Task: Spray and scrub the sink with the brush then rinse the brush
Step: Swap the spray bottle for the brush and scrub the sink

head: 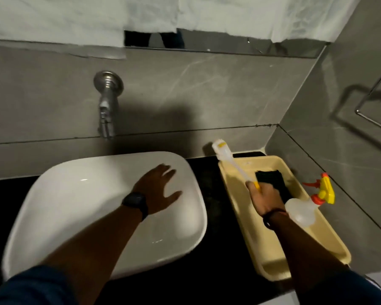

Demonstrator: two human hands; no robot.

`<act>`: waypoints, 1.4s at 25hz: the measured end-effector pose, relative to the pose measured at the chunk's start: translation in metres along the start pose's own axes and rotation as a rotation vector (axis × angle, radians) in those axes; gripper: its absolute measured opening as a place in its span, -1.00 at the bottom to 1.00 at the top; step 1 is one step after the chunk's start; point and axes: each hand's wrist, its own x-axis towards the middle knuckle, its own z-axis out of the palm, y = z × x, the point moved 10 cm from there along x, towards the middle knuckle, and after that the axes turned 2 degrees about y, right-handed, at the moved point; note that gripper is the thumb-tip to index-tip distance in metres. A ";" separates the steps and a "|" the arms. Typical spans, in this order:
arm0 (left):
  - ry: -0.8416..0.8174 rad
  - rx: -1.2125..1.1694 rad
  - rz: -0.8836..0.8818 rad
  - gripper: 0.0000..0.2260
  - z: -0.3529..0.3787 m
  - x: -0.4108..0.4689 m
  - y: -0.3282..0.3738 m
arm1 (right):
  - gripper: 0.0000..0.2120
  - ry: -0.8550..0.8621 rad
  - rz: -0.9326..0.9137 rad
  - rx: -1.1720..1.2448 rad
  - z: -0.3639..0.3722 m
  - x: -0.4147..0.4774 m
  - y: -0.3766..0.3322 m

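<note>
The sink [79, 194], a white rounded basin, sits on the dark tabletop [209, 194] at about 8 o'clock in the view, under a metal tap [107, 102] that comes out of the grey tiled wall at 11 o'clock. The left hand [157, 191] hovers over the right part of the basin with its fingers spread and nothing in it; a dark watch [135, 204] is on that wrist. Whether the palm touches the basin cannot be told.

At 3 o'clock from the sink, a pale yellow tray [235, 201] lies on the tabletop, just beside the basin with a strip of dark surface between them. The right hand [266, 200] is over the tray, closed around the yellow grip of the brush [231, 162]. The brush's white shaft slants up toward 11 o'clock, and its white head with a yellow patch reaches past the far left corner of the tray, close to the wall. A dark band circles the right wrist.

In the tray, a black sponge or pad [270, 176] lies just beyond the right hand's knuckles. A clear spray bottle [301, 211] with a yellow and orange trigger head leans at the tray's right rim, at 3 o'clock from the hand, its nozzle pointing left.
</note>
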 end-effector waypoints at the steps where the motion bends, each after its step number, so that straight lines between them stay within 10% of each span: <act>1: 0.014 0.033 -0.056 -0.32 -0.021 -0.025 -0.035 | -0.53 -0.023 -0.057 -0.008 0.006 -0.015 -0.031; 8: 0.029 0.110 -0.523 -0.20 -0.103 -0.176 -0.239 | -0.35 -0.487 -0.259 -0.428 0.180 -0.124 -0.176; 14: 0.017 0.107 -0.521 -0.06 -0.070 -0.199 -0.248 | -0.33 -0.564 -0.168 -0.385 0.264 -0.153 -0.201; 19: 0.009 0.212 -0.421 -0.20 -0.067 -0.192 -0.241 | -0.30 -0.310 0.033 -0.463 0.197 -0.126 -0.164; 26: -0.003 0.288 -0.403 -0.23 -0.070 -0.191 -0.235 | -0.35 -0.716 -0.297 -0.443 0.253 -0.215 -0.194; 35: 0.005 0.293 -0.404 -0.32 -0.071 -0.189 -0.235 | -0.30 -0.373 0.055 -0.496 0.151 -0.122 -0.117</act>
